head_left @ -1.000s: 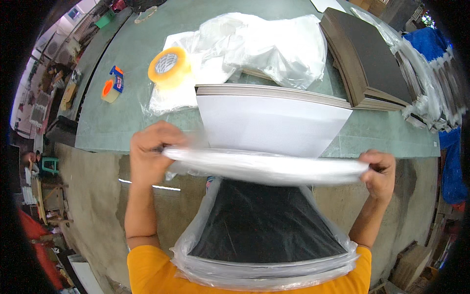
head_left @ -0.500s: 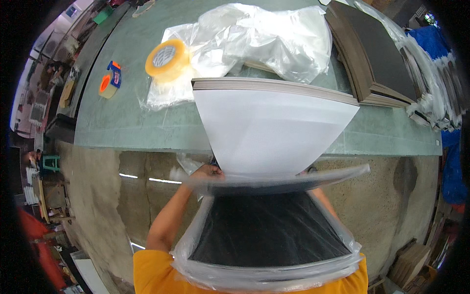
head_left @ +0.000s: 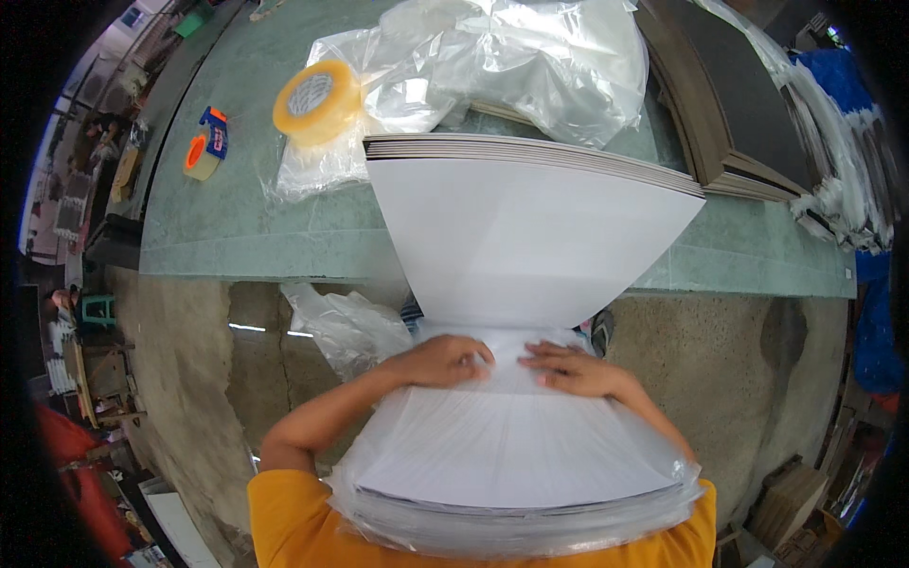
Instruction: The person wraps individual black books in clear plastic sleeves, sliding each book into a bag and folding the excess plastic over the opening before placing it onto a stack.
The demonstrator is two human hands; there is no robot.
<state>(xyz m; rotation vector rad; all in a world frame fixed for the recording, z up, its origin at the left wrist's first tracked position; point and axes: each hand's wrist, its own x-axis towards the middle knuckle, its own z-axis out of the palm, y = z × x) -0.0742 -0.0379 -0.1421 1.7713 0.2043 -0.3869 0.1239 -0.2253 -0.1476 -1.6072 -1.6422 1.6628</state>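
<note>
Head view: left hand point(head_left: 440, 362) and right hand point(head_left: 573, 369) lie flat, fingers together, side by side pressing the clear plastic bag point(head_left: 530, 516) over a white, grey-edged sheet stack point(head_left: 525, 237) running from the near chest to the green table point(head_left: 218, 218); tape roll point(head_left: 317, 102) far left.

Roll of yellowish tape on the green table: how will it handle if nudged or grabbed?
The tape roll lies flat on crinkled clear plastic bags, so it would probably slide, not roll. It likely feels rigid and fairly light.
</note>
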